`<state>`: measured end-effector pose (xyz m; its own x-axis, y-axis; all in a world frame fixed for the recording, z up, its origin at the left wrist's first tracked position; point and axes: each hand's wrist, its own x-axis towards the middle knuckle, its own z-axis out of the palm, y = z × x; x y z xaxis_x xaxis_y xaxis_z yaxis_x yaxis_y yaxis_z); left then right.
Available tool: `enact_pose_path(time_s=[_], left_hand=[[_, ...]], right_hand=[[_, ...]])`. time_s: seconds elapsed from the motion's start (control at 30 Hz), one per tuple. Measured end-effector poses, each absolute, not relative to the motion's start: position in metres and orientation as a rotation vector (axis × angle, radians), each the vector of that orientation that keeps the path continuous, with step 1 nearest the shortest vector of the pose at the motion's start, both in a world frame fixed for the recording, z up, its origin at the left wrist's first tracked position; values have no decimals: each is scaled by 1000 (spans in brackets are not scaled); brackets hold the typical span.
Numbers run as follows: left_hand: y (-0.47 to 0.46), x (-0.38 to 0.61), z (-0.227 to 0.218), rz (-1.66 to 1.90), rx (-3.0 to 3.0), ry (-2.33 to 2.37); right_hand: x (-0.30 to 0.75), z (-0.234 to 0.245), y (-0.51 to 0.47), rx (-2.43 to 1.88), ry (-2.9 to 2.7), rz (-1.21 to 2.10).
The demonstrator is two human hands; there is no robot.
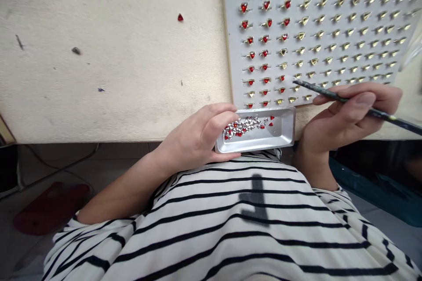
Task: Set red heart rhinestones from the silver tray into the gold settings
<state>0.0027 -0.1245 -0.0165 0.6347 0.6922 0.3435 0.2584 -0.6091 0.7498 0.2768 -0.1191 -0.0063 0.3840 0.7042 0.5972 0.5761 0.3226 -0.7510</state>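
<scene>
My left hand grips the left end of a small metal tray holding several red heart-shaped stones. My right hand pinches a thin dark stick, its pale tip resting at the lower rows of a grey board. The board carries rows of gold ring settings; those in the left columns hold red stones, the rest are bare.
The board lies on a cream worktable with one loose red stone and a few dark specks. Below the table edge are a floor with cables, a red object at left and a teal bin at right.
</scene>
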Motion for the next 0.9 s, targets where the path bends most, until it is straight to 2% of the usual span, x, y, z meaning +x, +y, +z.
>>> enact_pose_path(time_s=[0.73, 0.9], left_hand=[[-124, 2, -16, 806, 2165, 732], [-124, 0, -16, 803, 2149, 726]], right_hand=[[275, -6, -121, -1286, -1204, 102], [285, -13, -122, -1080, -1247, 31]])
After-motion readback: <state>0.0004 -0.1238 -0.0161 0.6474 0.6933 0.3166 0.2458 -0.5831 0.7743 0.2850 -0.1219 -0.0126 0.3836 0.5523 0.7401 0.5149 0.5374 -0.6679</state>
